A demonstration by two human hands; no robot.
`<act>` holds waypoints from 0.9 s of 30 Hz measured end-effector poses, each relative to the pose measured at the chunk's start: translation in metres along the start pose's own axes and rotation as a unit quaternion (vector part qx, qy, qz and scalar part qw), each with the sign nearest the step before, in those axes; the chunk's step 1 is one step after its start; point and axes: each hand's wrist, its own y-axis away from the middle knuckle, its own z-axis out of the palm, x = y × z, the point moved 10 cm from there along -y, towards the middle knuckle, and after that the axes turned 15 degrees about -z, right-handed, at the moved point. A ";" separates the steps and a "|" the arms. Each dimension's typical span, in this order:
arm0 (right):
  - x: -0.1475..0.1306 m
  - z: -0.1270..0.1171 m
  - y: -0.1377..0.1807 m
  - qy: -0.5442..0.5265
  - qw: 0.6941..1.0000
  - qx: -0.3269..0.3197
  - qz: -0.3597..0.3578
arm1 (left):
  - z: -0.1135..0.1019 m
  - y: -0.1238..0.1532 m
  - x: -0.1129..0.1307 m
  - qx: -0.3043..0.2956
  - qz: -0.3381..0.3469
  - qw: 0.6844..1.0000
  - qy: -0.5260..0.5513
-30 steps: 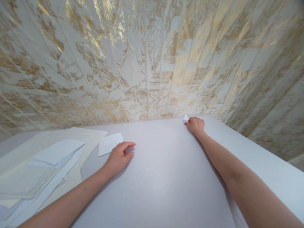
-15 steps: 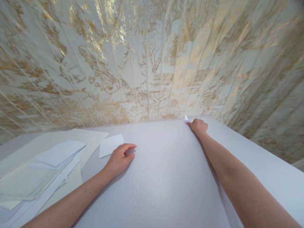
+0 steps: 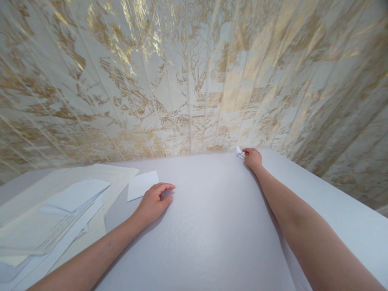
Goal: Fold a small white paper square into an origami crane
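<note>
A small folded white paper piece (image 3: 239, 152) with a pointed top stands near the table's far edge, right of centre. My right hand (image 3: 253, 158) is just right of it, with slightly curled fingers and a small gap showing between them. Its fingertips are close to the paper; whether they still touch it is unclear. My left hand (image 3: 154, 204) rests on the table, thumb and index finger apart, holding nothing. Partly behind that hand lies a flat white sheet of paper (image 3: 142, 185).
Several papers lie overlapped on the left, with a folded white sheet (image 3: 77, 196) on top of a printed page (image 3: 36, 232) and larger cream sheets (image 3: 117, 178). The pale table (image 3: 206, 226) meets a gold-patterned curtain (image 3: 182, 81) at the back.
My right hand has lifted slightly and its fingers have shifted on the folded paper's right side, so more of the paper shows. My left hand has stayed put.
</note>
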 end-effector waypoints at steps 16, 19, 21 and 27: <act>-0.098 -0.031 0.029 -0.117 0.989 0.056 -0.073 | -0.005 0.017 0.022 0.041 0.095 0.994 -0.020; -0.170 -0.026 0.050 -0.173 0.972 0.028 -0.157 | -0.007 0.034 0.044 0.050 0.205 0.976 -0.054; -0.225 -0.025 0.075 -0.248 0.938 -0.003 -0.244 | -0.016 0.035 0.049 0.058 0.231 0.966 -0.097; -0.325 -0.026 0.143 -0.373 0.860 -0.104 -0.333 | -0.077 -0.024 -0.010 0.051 0.017 0.970 -0.237</act>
